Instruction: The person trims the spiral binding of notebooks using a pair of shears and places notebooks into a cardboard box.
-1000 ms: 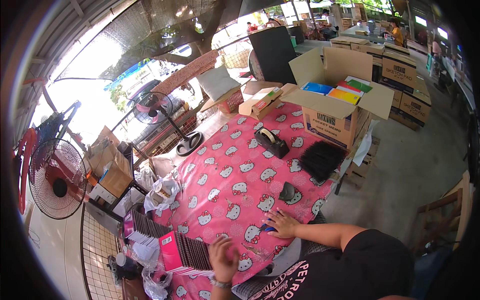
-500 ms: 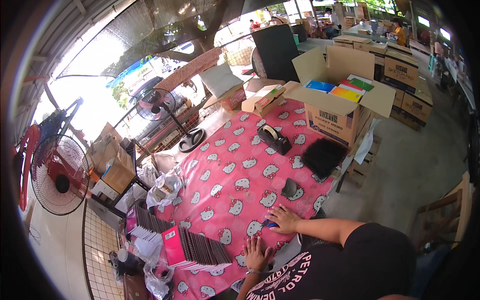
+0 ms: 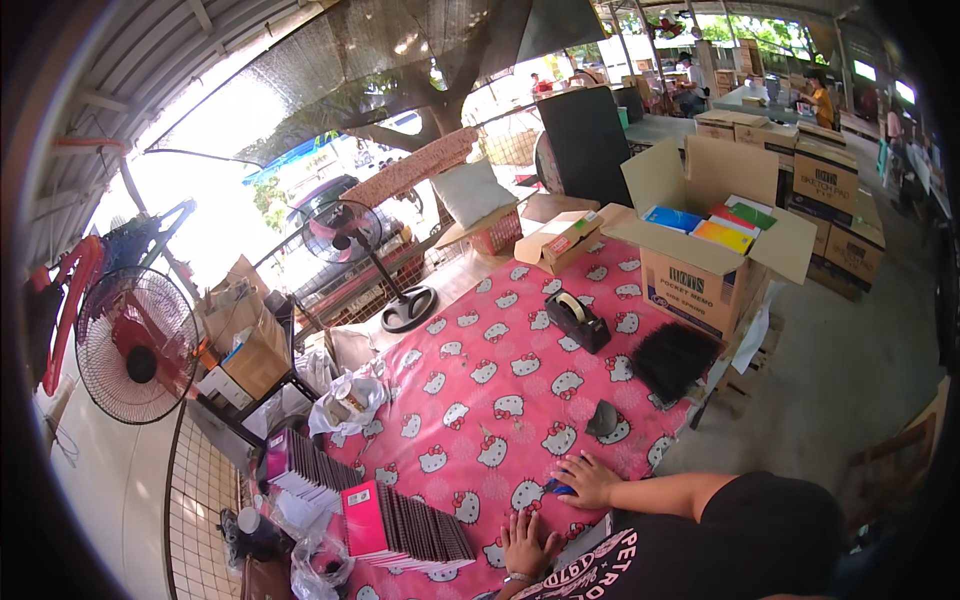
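Through the head camera, from my remote seat, I see a large table with a pink cat-print cover (image 3: 535,375). At its far right corner stands an open carton (image 3: 695,290), with colourful booklets (image 3: 725,236) inside. At the near left, two leaning rows of spiral notebooks, a nearer row (image 3: 405,525) and a farther row (image 3: 310,470), rest side by side. A black bristly bundle (image 3: 672,362) lies in front of the carton, and a tape dispenser (image 3: 582,325) sits just left of it.

At the near edge, the left hand (image 3: 527,545) lies palm down, fingers straight and spread, holding nothing I can see. The right hand (image 3: 588,482) lies over a small blue object (image 3: 562,488), mostly hidden; I cannot tell whether its fingers grip it. A small grey piece (image 3: 603,420) sits just beyond.

I judge this a pause between handling steps. Lifting the blue object would call for curling the right fingers around it; using the notebooks, a leftward reach.
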Tool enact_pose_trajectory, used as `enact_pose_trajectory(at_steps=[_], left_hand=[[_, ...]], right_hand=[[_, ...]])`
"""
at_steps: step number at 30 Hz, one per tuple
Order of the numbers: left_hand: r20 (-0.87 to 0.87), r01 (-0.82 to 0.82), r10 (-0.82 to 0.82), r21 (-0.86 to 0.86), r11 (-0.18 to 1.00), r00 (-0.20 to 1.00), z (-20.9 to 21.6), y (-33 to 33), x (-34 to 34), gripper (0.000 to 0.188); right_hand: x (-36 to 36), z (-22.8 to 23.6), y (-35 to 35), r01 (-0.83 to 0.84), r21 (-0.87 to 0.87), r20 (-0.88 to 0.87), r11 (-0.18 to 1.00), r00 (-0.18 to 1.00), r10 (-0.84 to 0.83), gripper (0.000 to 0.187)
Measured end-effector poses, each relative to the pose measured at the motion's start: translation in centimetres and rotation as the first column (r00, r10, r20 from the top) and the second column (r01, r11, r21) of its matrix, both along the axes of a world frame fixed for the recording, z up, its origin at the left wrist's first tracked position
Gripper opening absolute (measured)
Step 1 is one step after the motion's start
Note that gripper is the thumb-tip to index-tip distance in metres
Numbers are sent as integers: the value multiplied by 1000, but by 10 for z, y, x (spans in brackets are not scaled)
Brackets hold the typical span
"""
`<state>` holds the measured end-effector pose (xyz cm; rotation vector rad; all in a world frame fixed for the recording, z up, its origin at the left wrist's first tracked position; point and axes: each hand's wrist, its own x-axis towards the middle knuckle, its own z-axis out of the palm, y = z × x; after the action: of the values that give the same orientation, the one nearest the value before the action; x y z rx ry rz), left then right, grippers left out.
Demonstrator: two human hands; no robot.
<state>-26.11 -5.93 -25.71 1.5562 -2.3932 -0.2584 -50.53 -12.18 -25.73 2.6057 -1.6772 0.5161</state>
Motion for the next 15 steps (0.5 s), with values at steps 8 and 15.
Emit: enact_pose_trajectory(at_steps=[8,15], left_hand=[[-13,-17,16,-14,1000,1000,-3,-3,-2,75],[7,-9,11,-142,990,1000,-14,-6,0,71]], right_hand=[[-2,2,-5,-9,30,-15,1000,1000,9,66],[-1,6,-6,-5,-23,-12,1000,1000,4,65]])
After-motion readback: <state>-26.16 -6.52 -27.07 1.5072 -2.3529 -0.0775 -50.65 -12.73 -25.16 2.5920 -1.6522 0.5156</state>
